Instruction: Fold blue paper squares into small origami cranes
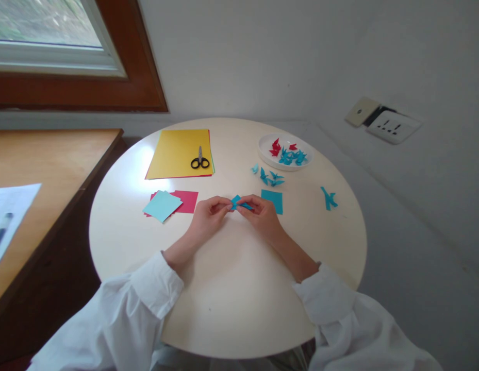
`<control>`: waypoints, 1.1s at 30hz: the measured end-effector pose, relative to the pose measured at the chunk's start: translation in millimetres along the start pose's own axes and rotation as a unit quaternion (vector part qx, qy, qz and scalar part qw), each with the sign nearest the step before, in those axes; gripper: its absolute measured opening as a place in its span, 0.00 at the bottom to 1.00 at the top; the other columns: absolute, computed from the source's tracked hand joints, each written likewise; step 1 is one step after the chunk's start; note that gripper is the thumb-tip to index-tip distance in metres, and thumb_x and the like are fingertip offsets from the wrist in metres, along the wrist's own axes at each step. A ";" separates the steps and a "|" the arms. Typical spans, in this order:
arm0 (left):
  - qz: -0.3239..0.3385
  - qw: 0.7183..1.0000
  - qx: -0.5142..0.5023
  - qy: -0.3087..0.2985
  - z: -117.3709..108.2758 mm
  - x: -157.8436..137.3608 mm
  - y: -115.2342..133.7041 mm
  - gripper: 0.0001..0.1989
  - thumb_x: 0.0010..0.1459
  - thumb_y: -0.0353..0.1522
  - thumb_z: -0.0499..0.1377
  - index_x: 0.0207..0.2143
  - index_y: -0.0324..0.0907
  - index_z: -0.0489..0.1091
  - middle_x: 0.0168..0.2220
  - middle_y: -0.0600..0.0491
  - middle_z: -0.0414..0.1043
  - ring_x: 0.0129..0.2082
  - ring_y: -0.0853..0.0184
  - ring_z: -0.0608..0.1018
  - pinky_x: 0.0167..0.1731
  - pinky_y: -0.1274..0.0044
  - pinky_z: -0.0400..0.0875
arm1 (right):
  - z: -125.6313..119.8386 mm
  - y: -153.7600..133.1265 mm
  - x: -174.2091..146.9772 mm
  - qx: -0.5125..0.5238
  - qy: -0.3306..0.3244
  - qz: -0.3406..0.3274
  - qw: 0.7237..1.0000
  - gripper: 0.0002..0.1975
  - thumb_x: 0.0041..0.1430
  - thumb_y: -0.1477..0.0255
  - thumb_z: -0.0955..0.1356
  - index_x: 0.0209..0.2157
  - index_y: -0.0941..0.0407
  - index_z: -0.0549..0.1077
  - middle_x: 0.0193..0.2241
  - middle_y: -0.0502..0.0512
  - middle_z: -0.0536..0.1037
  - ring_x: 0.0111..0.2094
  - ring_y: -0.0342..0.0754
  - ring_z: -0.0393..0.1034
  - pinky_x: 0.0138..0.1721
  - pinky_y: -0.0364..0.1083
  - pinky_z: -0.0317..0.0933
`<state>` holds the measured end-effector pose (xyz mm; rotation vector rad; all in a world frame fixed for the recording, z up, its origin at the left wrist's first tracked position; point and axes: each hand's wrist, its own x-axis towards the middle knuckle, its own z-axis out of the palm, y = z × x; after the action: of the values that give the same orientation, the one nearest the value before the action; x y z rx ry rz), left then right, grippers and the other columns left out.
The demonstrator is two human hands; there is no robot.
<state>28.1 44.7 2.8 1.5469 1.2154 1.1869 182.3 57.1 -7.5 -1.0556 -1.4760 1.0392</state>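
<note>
Between my fingertips, above the middle of the round table (239,288), is a small piece of folded blue paper (235,201). My left hand (210,214) pinches its left side, and my right hand (262,214) pinches the right side. The fingers cover much of the paper, so its exact folded shape is unclear. Just beyond my right hand lies a flat blue paper square (276,201). Left of my left hand are pink paper squares (190,201) with light blue paper squares (162,205) on top. Several blue folded paper cranes (270,178) rest past my right hand.
Black-handled scissors (200,161) lie on a stack of yellow paper sheets (177,149). A white dish (264,154) holds several red and blue folded paper pieces. Blue paper scraps (329,199) lie on the right. A wooden desk (61,154) with a pen (1,234) stands at left.
</note>
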 end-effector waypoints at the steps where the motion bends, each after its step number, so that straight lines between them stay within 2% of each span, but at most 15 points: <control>1: 0.002 1.000 -0.002 -0.002 0.1 0.1 -0.4 0.05 0.49 0.30 0.59 0.28 0.39 0.73 0.30 0.50 0.76 0.30 0.67 0.75 0.31 0.77 0.68 | -0.4 -0.2 -0.1 -0.005 0.002 -0.005 1.000 0.06 0.44 0.69 0.70 0.26 0.56 0.73 0.27 0.53 0.77 0.31 0.46 0.71 0.36 0.46 0.66; 9: -0.041 0.992 -0.119 0.008 2.5 2.4 -1.3 0.06 0.49 0.33 0.60 0.27 0.38 0.69 0.25 0.53 0.72 0.27 0.68 0.76 0.29 0.78 0.70 | -0.6 1.7 -1.0 -0.062 0.078 -0.051 0.994 0.05 0.47 0.69 0.69 0.25 0.56 0.72 0.25 0.52 0.76 0.29 0.45 0.70 0.32 0.45 0.65; 14: -0.017 0.997 -0.070 -0.003 0.6 2.6 -5.5 0.03 0.50 0.30 0.58 0.26 0.38 0.70 0.26 0.52 0.73 0.28 0.69 0.76 0.29 0.79 0.68 | -1.9 2.3 -1.5 -0.095 0.062 -0.102 0.988 0.04 0.49 0.70 0.69 0.26 0.55 0.72 0.27 0.52 0.74 0.31 0.45 0.69 0.30 0.43 0.63; 21: -0.009 1.000 -0.010 -0.007 -0.6 1.9 -10.8 0.05 0.51 0.29 0.56 0.26 0.39 0.70 0.26 0.51 0.75 0.28 0.68 0.76 0.30 0.78 0.67 | -2.2 9.4 -0.1 -0.131 0.055 -0.154 0.978 0.04 0.51 0.70 0.68 0.26 0.55 0.72 0.27 0.52 0.73 0.31 0.45 0.68 0.30 0.44 0.63; 27: -0.002 0.999 0.029 -0.018 0.1 0.8 -8.9 0.05 0.51 0.29 0.54 0.27 0.39 0.70 0.26 0.51 0.75 0.28 0.68 0.76 0.29 0.78 0.67 | 0.0 9.5 -1.9 -0.121 0.053 -0.108 0.985 0.03 0.50 0.71 0.67 0.26 0.55 0.71 0.37 0.57 0.76 0.38 0.47 0.71 0.33 0.44 0.65; 33: 0.000 0.999 0.036 -0.025 1.1 0.4 -5.9 0.05 0.52 0.29 0.54 0.27 0.39 0.70 0.26 0.51 0.75 0.28 0.68 0.76 0.29 0.78 0.67 | 1.9 7.2 -0.7 -0.057 0.039 -0.056 0.996 0.06 0.50 0.68 0.67 0.27 0.57 0.70 0.34 0.58 0.78 0.34 0.47 0.72 0.34 0.45 0.65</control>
<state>28.0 46.2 -3.0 1.6197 1.2372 1.1076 181.2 58.1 -14.8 -1.0692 -1.5280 0.8342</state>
